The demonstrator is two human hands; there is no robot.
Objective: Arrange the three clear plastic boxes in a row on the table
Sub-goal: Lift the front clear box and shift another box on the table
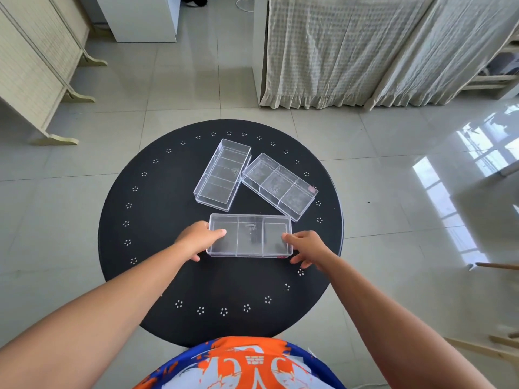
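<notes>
Gripping near box [250, 235]; fingers [217, 233] curled

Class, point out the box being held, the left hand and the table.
Held box [250, 235], head view, middle compartment floor.
Left hand [196, 238], head view, back of hand.
Table [224, 282], head view, bare black top.

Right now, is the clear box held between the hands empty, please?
Apparently empty: the near box shows the black table through all three compartments; one dark smudge is unclear.

clear boxes [250, 236] – 3 | table [157, 220] – 1 | hands [196, 240] – 2
</notes>
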